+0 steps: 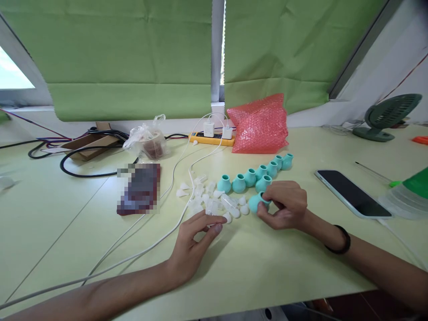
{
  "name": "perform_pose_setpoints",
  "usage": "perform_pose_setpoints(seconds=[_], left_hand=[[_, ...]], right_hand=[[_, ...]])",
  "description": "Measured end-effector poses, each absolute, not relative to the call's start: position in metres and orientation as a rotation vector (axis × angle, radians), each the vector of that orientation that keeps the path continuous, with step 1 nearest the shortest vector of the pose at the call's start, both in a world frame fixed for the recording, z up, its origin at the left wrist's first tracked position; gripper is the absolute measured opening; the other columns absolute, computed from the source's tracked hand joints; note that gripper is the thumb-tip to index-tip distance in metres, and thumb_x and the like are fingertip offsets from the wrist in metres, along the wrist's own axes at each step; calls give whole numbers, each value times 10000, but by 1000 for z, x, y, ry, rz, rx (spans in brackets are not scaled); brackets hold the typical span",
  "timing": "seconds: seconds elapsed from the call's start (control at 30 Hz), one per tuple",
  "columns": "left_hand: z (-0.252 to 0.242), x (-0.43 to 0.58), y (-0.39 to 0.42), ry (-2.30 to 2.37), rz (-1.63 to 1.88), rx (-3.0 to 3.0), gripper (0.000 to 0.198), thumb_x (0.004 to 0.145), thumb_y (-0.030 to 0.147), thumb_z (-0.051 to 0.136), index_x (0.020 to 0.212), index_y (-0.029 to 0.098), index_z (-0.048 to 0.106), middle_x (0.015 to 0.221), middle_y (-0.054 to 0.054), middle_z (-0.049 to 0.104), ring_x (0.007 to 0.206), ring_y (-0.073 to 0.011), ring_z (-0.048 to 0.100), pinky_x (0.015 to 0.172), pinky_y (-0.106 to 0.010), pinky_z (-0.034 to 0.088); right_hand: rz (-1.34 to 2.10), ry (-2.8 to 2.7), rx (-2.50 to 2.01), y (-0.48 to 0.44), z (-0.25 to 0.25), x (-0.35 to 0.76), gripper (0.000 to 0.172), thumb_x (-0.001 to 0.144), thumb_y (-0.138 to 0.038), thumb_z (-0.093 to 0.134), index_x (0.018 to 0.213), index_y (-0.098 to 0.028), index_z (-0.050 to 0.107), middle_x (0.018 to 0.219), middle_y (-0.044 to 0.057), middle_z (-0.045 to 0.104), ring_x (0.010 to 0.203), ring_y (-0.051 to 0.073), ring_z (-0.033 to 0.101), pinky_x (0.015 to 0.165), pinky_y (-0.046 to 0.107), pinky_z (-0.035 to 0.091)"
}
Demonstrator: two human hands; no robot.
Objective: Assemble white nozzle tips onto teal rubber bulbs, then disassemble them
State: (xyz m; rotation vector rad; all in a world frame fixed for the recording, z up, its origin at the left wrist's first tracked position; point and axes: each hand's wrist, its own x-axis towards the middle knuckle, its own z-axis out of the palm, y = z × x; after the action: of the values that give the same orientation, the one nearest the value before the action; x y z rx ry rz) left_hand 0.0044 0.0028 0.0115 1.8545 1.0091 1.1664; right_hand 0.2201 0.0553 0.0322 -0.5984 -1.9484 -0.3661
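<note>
My right hand grips a small teal bulb-shaped pot by its rim, between thumb and fingers, low over the table. My left hand reaches to a small white plastic piece. Its index fingertip touches or nearly touches that piece, with the thumb slightly apart below it. Beside the left fingers lies a loose pile of translucent white pieces, among them a clear tube-like one. Behind the right hand, several more teal pots stand upright in a slanting row, mouths up.
White cables cross the table past the pile. At the back are a yellow power strip, a pink bubble-wrap bag and a plastic-wrapped cup. A phone and green fan are right; a blurred dark object is left.
</note>
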Motion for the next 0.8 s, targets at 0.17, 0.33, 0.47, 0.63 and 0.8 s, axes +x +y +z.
perform_pose_setpoints(seconds=[0.17, 0.33, 0.47, 0.63, 0.8], left_hand=[[12, 5, 3, 1003, 1137, 1859, 169, 810, 208, 467, 891, 194, 614, 722, -18, 586, 679, -113, 524, 617, -224, 418], [13, 2, 2, 996, 1042, 1874, 200, 831, 223, 424, 907, 188, 605, 728, -23, 559, 696, -120, 511, 648, -243, 406], [14, 1, 0, 984, 1010, 1845, 237, 846, 231, 383, 1022, 227, 542, 785, -17, 546, 733, -121, 506, 687, -256, 408], [17, 4, -2, 997, 986, 1725, 331, 820, 213, 406, 1134, 239, 308, 750, 10, 525, 714, -119, 502, 686, -267, 424], [15, 6, -2, 1035, 1013, 1743, 277, 758, 161, 477, 998, 224, 354, 762, 23, 528, 720, -107, 512, 674, -237, 439]], right_hand=[[-544, -2041, -626, 76, 29, 235, 126, 554, -122, 471, 490, -191, 386, 376, -63, 349, 370, 64, 274, 399, 212, 249], [-614, -2193, -685, 81, 23, 237, 173, 598, -141, 476, 447, -176, 400, 372, -50, 381, 368, 59, 295, 416, 206, 254], [-717, -2217, -718, 84, 19, 240, 218, 631, -154, 477, 424, -169, 414, 359, -46, 371, 371, 61, 297, 426, 214, 244], [-812, -2181, -741, 87, 18, 241, 232, 667, -175, 501, 439, -162, 463, 367, -41, 412, 379, 62, 322, 436, 212, 253], [-808, -2178, -798, 87, 18, 241, 221, 691, -209, 512, 476, -158, 498, 367, -50, 422, 366, 57, 345, 425, 204, 248]])
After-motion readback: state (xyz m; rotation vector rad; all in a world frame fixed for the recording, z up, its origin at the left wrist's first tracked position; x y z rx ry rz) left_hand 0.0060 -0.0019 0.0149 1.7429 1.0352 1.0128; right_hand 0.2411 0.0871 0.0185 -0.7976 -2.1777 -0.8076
